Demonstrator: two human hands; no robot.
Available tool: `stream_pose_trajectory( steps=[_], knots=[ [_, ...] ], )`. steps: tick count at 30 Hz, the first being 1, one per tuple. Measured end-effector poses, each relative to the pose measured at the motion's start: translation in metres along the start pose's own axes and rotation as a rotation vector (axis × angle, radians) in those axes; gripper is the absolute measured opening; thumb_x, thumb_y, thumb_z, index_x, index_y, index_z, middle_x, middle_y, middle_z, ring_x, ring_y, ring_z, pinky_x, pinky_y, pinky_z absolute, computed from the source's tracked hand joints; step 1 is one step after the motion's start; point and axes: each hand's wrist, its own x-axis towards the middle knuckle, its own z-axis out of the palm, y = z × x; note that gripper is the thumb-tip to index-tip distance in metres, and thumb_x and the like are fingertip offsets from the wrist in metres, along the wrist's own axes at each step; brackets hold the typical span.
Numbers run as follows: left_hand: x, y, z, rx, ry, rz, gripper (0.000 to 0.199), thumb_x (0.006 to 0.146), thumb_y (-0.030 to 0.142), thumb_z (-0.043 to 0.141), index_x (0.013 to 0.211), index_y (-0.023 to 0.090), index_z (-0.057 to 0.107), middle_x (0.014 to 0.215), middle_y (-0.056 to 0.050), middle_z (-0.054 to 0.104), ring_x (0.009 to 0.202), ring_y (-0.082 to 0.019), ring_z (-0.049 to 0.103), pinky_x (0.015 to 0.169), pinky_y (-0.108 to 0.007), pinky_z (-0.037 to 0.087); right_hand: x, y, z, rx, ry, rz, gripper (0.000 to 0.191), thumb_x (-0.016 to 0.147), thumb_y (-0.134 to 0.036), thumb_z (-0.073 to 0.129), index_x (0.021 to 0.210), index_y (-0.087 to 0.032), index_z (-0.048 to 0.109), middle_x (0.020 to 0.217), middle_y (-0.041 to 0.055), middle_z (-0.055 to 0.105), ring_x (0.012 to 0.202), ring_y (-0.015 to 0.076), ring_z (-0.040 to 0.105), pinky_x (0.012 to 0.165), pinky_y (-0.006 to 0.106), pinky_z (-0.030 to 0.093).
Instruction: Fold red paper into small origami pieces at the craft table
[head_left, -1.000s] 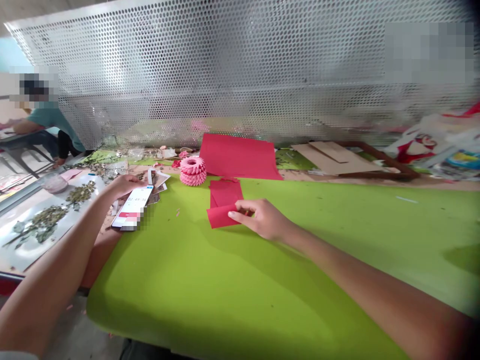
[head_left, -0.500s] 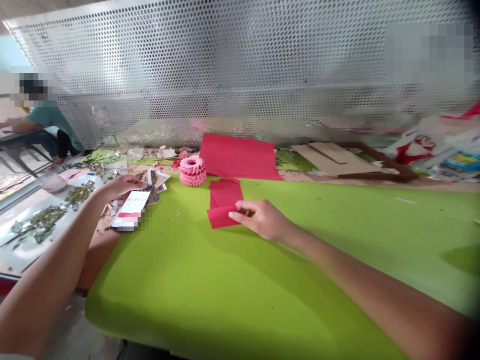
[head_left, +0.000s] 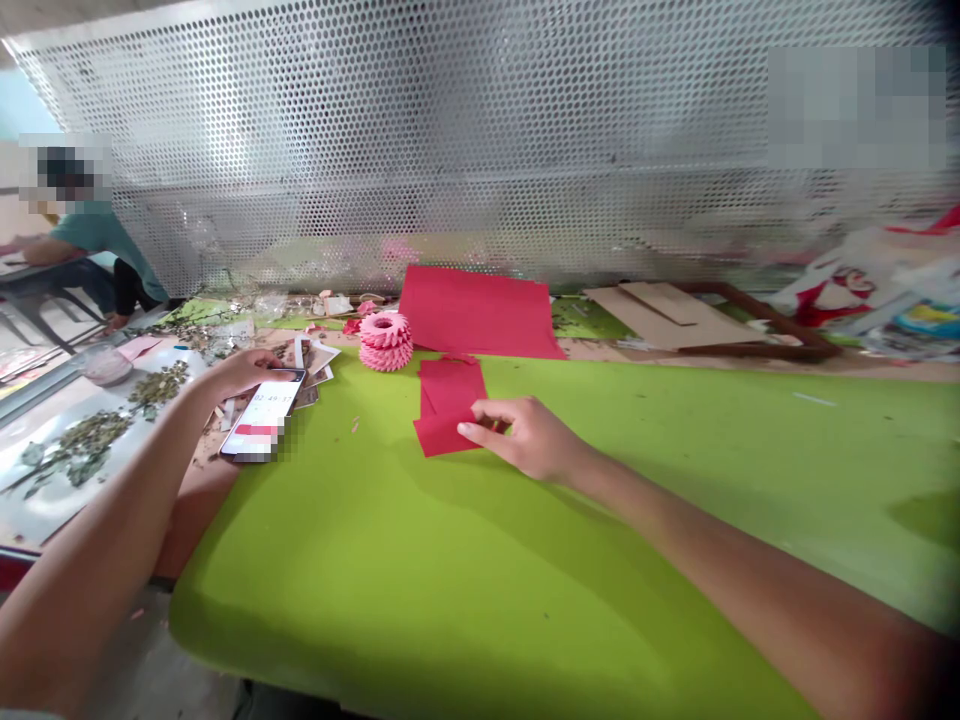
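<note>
Covering red paper (head_left: pixel 442 432) with right hand (head_left: pixel 529 438), grip unclear; left hand (head_left: pixel 240 373) grasping pixelated phone (head_left: pixel 262 412).

Right hand (head_left: pixel 529 438) on near end of folded paper (head_left: pixel 448 405), mid-worktop (head_left: pixel 480 570). Left hand (head_left: pixel 240 372) over top of phone (head_left: pixel 262 415), at worktop's left edge. Photo prints (head_left: pixel 319 358) just behind phone. Paper rosette (head_left: pixel 385 342) right of prints, behind worktop's back edge. Large paper sheet (head_left: pixel 476 315) right of rosette, behind folded paper. Cardboard pieces (head_left: pixel 667 315) further right, on wooden frame (head_left: pixel 780 318). Tray of dried leaves (head_left: pixel 82 440) left of worktop. Perforated metal screen (head_left: pixel 480 130) behind all — another person (head_left: pixel 97 240) far left, at separate table.
</note>
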Motion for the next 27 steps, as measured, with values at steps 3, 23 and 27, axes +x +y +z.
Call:
stream_pose_trajectory(
  steps=[3, 23, 27],
  knots=[
    [-0.002, 0.001, 0.0, -0.048, 0.025, -0.021, 0.062, 0.051, 0.066, 0.076, 0.092, 0.021, 0.071, 0.102, -0.011, 0.073, 0.091, -0.03, 0.067, 0.066, -0.032, 0.048, 0.0, 0.0, 0.0, 0.004, 0.0, 0.008, 0.037, 0.091, -0.05, 0.051, 0.073, -0.019, 0.057, 0.066, -0.0002, 0.057, 0.058, 0.0136, 0.048, 0.057, 0.028, 0.033],
    [-0.1, 0.138, 0.061, 0.142, 0.082, 0.649, 0.049, 0.09, 0.06, 0.049, 0.12, 0.024, 0.062, 0.117, -0.009, 0.066, 0.094, -0.026, 0.064, 0.079, -0.037, 0.051, 0.003, -0.003, -0.027, 0.25, 0.088, 0.081, 0.046, 0.084, -0.063, 0.06, 0.08, -0.017, 0.064, 0.069, 0.0007, 0.054, 0.061, 0.0134, 0.047, 0.056, 0.028, 0.033],
    [-0.125, 0.154, 0.106, 0.142, 0.176, 0.903, 0.06, 0.088, 0.054, 0.059, 0.14, 0.027, 0.043, 0.14, -0.012, 0.051, 0.125, -0.032, 0.051, 0.103, -0.048, 0.043, 0.004, 0.0, -0.024, 0.273, 0.087, 0.082, 0.047, 0.085, -0.063, 0.059, 0.085, -0.017, 0.066, 0.068, 0.0, 0.054, 0.058, 0.0124, 0.044, 0.054, 0.027, 0.03]
  ],
)
